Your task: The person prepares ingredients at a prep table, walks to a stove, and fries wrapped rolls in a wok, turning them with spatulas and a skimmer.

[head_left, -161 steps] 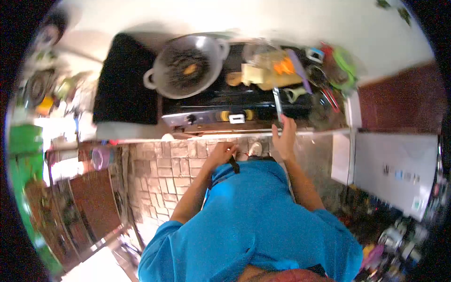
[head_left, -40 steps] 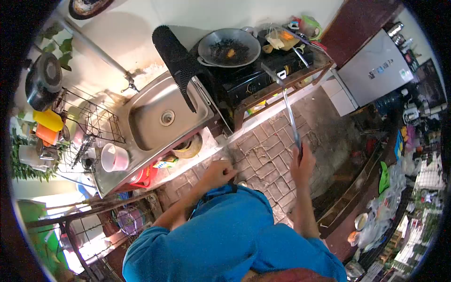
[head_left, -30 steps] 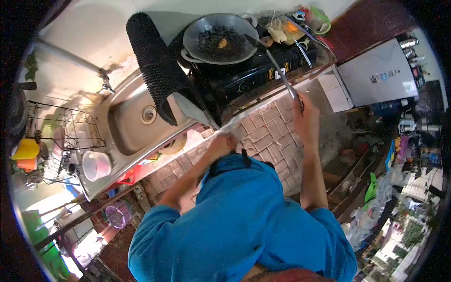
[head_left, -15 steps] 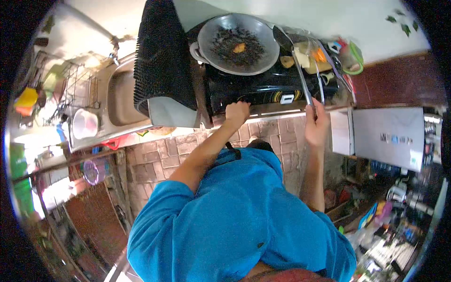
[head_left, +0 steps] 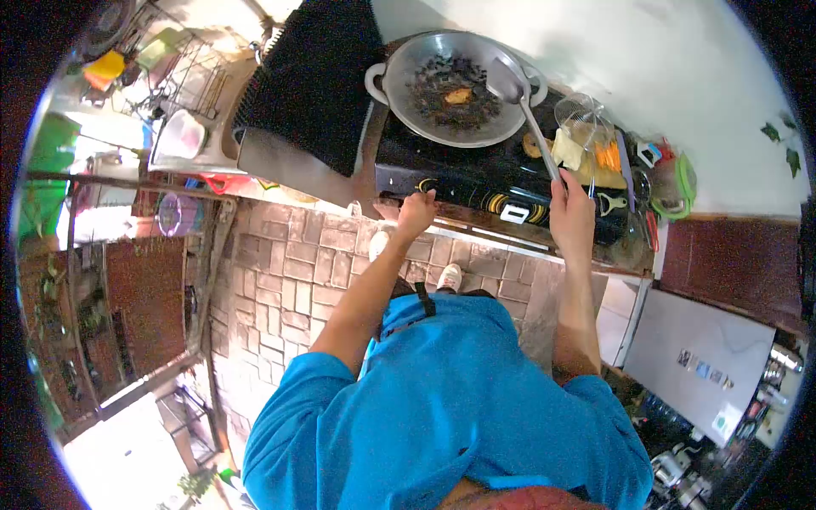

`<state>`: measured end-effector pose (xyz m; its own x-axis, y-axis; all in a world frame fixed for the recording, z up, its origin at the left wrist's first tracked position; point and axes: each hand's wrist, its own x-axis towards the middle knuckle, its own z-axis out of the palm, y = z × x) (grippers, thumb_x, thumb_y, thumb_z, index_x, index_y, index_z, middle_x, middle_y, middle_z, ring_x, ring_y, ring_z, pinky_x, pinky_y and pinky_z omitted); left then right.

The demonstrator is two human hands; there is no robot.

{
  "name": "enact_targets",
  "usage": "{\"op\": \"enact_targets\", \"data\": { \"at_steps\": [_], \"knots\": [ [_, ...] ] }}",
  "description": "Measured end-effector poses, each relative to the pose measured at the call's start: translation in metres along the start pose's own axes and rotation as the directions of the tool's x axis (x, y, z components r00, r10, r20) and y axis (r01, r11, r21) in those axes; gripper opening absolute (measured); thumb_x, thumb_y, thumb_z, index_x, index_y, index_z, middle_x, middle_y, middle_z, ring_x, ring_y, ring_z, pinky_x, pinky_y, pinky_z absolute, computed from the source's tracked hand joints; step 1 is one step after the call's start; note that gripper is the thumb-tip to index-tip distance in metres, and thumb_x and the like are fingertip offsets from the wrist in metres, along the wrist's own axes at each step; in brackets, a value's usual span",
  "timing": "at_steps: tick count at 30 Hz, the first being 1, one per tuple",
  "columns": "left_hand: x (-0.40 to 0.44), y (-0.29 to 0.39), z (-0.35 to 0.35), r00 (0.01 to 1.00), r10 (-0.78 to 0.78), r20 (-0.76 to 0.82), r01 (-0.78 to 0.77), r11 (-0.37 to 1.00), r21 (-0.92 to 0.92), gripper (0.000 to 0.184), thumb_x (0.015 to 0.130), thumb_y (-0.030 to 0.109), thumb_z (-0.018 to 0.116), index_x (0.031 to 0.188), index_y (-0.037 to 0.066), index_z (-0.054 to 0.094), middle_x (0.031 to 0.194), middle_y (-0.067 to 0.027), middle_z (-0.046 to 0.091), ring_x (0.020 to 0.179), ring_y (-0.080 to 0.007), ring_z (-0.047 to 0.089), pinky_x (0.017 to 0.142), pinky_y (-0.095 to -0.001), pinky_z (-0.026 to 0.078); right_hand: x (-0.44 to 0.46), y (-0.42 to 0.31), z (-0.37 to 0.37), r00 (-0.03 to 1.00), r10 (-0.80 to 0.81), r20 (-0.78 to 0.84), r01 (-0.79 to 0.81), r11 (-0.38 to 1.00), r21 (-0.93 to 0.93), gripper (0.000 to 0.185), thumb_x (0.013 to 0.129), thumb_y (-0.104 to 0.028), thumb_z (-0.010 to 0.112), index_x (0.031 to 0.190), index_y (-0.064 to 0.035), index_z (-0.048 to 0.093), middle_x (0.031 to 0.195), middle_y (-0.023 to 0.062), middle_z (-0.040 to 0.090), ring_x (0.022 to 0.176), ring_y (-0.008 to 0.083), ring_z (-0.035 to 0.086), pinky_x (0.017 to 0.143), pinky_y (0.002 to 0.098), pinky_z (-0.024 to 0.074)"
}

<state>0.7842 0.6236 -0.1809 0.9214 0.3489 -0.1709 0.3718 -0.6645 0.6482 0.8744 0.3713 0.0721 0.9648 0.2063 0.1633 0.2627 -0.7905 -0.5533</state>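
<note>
My left hand (head_left: 416, 214) is closed at the front of the black gas stove (head_left: 476, 174), its fingers round the left knob, which they mostly hide. In my right hand (head_left: 572, 212) is the long handle of a metal wok spatula (head_left: 506, 82). The blade is over the right side of the two-handled wok (head_left: 406, 64). Dark bits and one golden-brown piece of food (head_left: 458, 96) lie in the wok. Just beyond my right hand, a wire skimmer (head_left: 585, 119) rests by pale yellow slabs (head_left: 567, 150) and orange strips (head_left: 608, 155).
A black ridged panel (head_left: 314, 85) stands left of the stove. Further left are a dish rack (head_left: 200, 85) and a white tub (head_left: 183, 134). A green-rimmed container (head_left: 682, 187) sits at the stove's right end. Brick paving (head_left: 289, 272) lies below.
The spatula blade has moved left from beside the wok to over it. The skimmer's handle now lies lower, beyond my right hand. My left hand stays at the knob; the view has shifted.
</note>
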Motion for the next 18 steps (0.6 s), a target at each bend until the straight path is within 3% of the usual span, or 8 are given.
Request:
{"op": "enact_targets", "data": {
  "at_steps": [3,5,6,9,11,13,17,18],
  "knots": [
    [-0.013,0.03,-0.021,0.975,0.203,-0.086,-0.176,0.952,0.249,0.055,0.096,0.045,0.043,0.076,-0.002,0.066,0.075,-0.0267,0.064,0.076,-0.0442,0.064,0.068,-0.0502,0.052,0.018,0.002,-0.001,0.999,-0.009,0.052,0.013,0.997,-0.07,0.026,0.095,-0.024,0.052,0.113,-0.0067,0.061,0.08,0.0223,0.065,0.072,0.0416,0.062,0.065,0.0503,0.0472],
    [-0.021,0.05,-0.035,0.981,-0.183,-0.067,0.152,0.933,-0.325,0.053,0.097,0.041,0.044,0.073,0.0,0.067,0.067,-0.0247,0.063,0.069,-0.0422,0.064,0.063,-0.05,0.05,0.027,0.008,0.001,0.996,-0.069,0.055,0.075,0.991,-0.108,0.029,0.096,-0.027,0.048,0.113,-0.0077,0.06,0.085,0.0215,0.066,0.075,0.043,0.062,0.066,0.0513,0.0478],
    [-0.023,0.048,-0.028,0.978,-0.2,-0.066,0.166,0.925,-0.342,0.053,0.097,0.041,0.044,0.073,0.0,0.067,0.067,-0.0247,0.063,0.069,-0.0422,0.064,0.063,-0.05,0.05,0.031,0.01,0.002,0.995,-0.074,0.068,0.084,0.984,-0.159,0.03,0.097,-0.029,0.046,0.113,-0.0082,0.06,0.088,0.0213,0.066,0.076,0.0439,0.061,0.067,0.0522,0.048],
    [-0.019,0.039,-0.017,0.976,-0.213,-0.04,0.146,0.781,-0.607,0.057,0.099,0.042,0.041,0.07,0.001,0.066,0.057,-0.011,0.062,0.053,-0.0201,0.061,0.051,-0.0362,0.046,0.05,0.015,0.007,0.986,-0.135,0.1,0.157,0.953,-0.257,0.029,0.097,-0.029,0.046,0.11,-0.0067,0.06,0.087,0.0213,0.066,0.077,0.044,0.062,0.067,0.0528,0.048],
    [-0.022,0.042,-0.017,0.97,-0.241,-0.021,0.171,0.745,-0.645,0.057,0.099,0.044,0.044,0.072,-0.001,0.066,0.057,-0.0068,0.061,0.051,-0.0141,0.057,0.048,-0.0301,0.044,0.066,0.014,0.007,0.979,-0.155,0.133,0.192,0.923,-0.332,0.03,0.097,-0.028,0.046,0.108,-0.0045,0.06,0.087,0.0221,0.065,0.079,0.044,0.062,0.067,0.0538,0.0478],
    [-0.018,0.039,-0.014,0.933,-0.306,0.189,0.324,0.492,-0.808,0.056,0.099,0.045,0.043,0.076,0.0,0.066,0.059,-0.0064,0.061,0.05,-0.0141,0.057,0.045,-0.0295,0.043,0.084,0.011,0.005,0.964,-0.148,0.219,0.217,0.917,-0.335,0.034,0.097,-0.031,0.044,0.106,-0.0021,0.06,0.087,0.0229,0.065,0.079,0.0443,0.062,0.067,0.0546,0.0474],
    [-0.032,0.041,-0.026,0.93,-0.299,0.216,0.349,0.527,-0.774,0.054,0.098,0.046,0.044,0.082,0.0,0.066,0.061,-0.0054,0.061,0.047,-0.013,0.054,0.042,-0.0279,0.042,0.141,0.034,0.014,0.93,-0.136,0.341,0.292,0.839,-0.459,0.032,0.097,-0.029,0.044,0.106,-0.005,0.062,0.093,0.0232,0.065,0.088,0.043,0.06,0.076,0.0492,0.0471],
    [-0.037,0.04,-0.027,0.932,-0.286,0.222,0.342,0.5,-0.795,0.047,0.096,0.043,0.05,0.085,0.0,0.067,0.063,-0.0056,0.061,0.051,-0.0132,0.055,0.046,-0.0289,0.043,0.158,0.056,0.022,0.913,-0.237,0.331,0.348,0.877,-0.33,0.031,0.096,-0.029,0.044,0.104,-0.0049,0.062,0.09,0.0214,0.065,0.084,0.044,0.06,0.072,0.0491,0.0466]
  ]
}}
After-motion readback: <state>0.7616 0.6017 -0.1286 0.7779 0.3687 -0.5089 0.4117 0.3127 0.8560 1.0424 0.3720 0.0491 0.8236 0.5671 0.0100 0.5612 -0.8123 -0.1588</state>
